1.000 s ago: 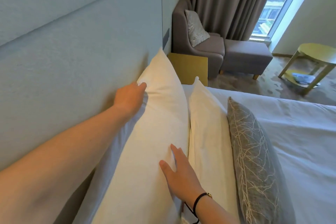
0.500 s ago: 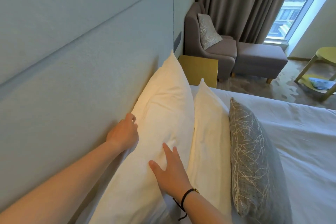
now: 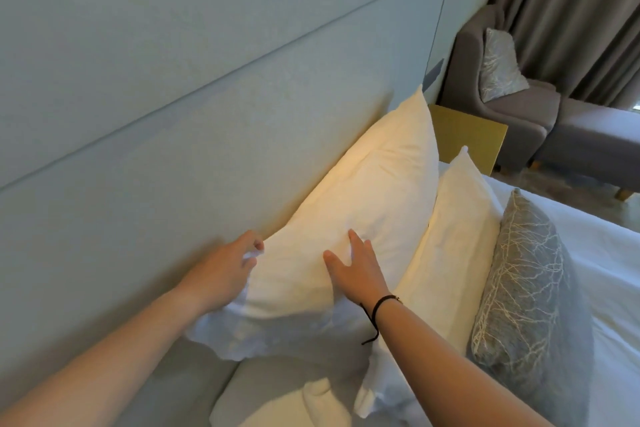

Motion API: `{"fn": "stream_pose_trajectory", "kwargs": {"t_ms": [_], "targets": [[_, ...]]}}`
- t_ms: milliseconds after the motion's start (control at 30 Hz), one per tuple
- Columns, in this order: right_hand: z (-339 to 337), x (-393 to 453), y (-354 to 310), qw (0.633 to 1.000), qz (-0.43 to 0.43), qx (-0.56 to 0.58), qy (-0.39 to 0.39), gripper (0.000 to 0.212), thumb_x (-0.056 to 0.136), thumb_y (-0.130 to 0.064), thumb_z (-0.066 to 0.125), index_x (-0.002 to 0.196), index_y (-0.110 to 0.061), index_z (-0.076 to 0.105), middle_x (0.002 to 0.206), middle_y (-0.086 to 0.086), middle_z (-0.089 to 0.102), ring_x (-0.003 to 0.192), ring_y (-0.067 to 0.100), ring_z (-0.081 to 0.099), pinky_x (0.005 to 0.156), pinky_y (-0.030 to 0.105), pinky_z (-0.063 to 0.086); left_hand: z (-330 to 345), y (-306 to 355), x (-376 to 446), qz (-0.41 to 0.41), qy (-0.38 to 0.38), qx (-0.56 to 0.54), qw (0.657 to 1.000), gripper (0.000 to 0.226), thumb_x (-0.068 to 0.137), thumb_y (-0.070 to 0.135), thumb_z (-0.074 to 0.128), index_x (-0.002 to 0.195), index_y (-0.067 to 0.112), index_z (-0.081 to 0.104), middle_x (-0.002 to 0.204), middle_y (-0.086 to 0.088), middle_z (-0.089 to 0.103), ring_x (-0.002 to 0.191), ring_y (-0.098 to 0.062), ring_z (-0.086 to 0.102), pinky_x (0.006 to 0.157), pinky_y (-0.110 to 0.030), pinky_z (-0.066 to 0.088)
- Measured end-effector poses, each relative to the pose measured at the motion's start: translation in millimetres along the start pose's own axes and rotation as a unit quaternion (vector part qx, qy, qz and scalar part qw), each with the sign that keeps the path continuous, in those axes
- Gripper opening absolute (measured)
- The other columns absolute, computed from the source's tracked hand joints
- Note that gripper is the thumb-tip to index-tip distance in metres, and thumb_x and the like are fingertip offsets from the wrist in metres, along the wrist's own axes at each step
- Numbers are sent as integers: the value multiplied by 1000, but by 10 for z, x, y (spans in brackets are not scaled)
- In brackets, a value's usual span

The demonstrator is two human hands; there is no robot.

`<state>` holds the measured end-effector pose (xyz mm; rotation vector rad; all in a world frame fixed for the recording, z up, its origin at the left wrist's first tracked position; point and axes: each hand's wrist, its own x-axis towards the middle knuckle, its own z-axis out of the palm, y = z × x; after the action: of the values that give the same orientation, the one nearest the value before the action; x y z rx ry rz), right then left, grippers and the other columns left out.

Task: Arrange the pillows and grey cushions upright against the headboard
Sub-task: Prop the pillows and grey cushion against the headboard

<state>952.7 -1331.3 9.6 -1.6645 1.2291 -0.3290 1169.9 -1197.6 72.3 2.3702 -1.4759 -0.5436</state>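
White cotton marks the back pillow (image 3: 363,204), which is leaned against the padded headboard (image 3: 207,114) and is held between both hands. The left hand (image 3: 221,274) is tucked at the pillow's headboard-side edge, its fingers curled round a fold of the case. The right hand (image 3: 356,270) is laid flat on the front face, fingers spread and pressed into the filling. Just beyond the right hand, a second white pillow (image 3: 460,239) is stood on edge against the first, and a grey cushion (image 3: 526,288) with a pale branching pattern is propped against that one, on the bed (image 3: 609,274). Below the wrists, another white pillow (image 3: 294,399) is seen only in part.

The step in hand is judged to be the seating of the back pillow upright and flush with the headboard. For the next move, the pinched edge would need to be drawn straight while the face is patted smooth; then the partly seen pillow below would likely have to be lifted and stood. Farther off, past the fingertips, a grey armchair (image 3: 502,107) is placed by the curtain (image 3: 571,10).
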Motion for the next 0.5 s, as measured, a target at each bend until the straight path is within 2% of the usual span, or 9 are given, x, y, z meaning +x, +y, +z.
{"fn": "stream_pose_trajectory", "kwargs": {"t_ms": [33, 133, 200, 300, 400, 467, 500], "targets": [[2, -18, 3, 1000, -5, -6, -11, 83, 86, -63, 55, 153, -37, 14, 164, -2, 1, 150, 18, 8, 116, 40, 22, -29, -25, -41, -3, 15, 57, 998, 18, 99, 22, 47, 104, 39, 48, 65, 3, 53, 56, -13, 52, 50, -30, 34], [-39, -91, 77, 999, -22, -32, -37, 83, 88, -59, 57, 154, -34, 15, 164, -4, 3, 149, 16, 11, 114, 35, 22, -50, 15, -138, 16, 38, 211, 977, 21, 99, 22, 41, 113, 37, 48, 84, 1, 64, 74, -27, 62, 58, -33, 43], [-103, -164, 182, 998, -25, -47, -42, 83, 88, -57, 59, 154, -33, 15, 164, -4, 8, 149, 14, 11, 114, 34, 21, -11, 138, -200, 21, 56, 249, 967, 19, 98, 28, 42, 114, 34, 50, 95, 0, 65, 84, -29, 65, 62, -34, 44], [-223, -306, 423, 997, -9, -71, -40, 82, 87, -52, 61, 153, -31, 18, 160, -3, 20, 146, 17, 22, 113, 35, 27, 102, 391, -257, 79, 141, 288, 944, 14, 92, 26, 59, 105, 24, 62, 97, -4, 62, 88, -32, 61, 64, -38, 43], [-342, -425, 701, 989, 18, -129, -65, 76, 89, -44, 60, 153, -29, 21, 157, -1, 30, 142, 20, 31, 112, 37, 32, 340, 762, -365, 200, 187, 225, 935, 24, 74, 17, 73, 97, 19, 70, 97, -4, 67, 85, -31, 64, 66, -39, 50], [-443, -448, 851, 973, 31, -206, -101, 68, 91, -41, 57, 151, -28, 27, 155, 1, 34, 141, 21, 32, 112, 41, 34, 629, 1037, -496, 232, 140, 136, 953, 23, 76, 20, 62, 98, 22, 67, 97, 1, 67, 84, -26, 64, 66, -38, 52], [-501, -439, 914, 961, 31, -248, -119, 64, 93, -41, 55, 150, -29, 29, 154, 1, 36, 140, 22, 34, 112, 42, 35, 815, 1142, -555, 208, 87, 85, 970, 23, 80, 25, 54, 101, 27, 63, 100, 5, 65, 87, -22, 64, 69, -37, 53]]}}
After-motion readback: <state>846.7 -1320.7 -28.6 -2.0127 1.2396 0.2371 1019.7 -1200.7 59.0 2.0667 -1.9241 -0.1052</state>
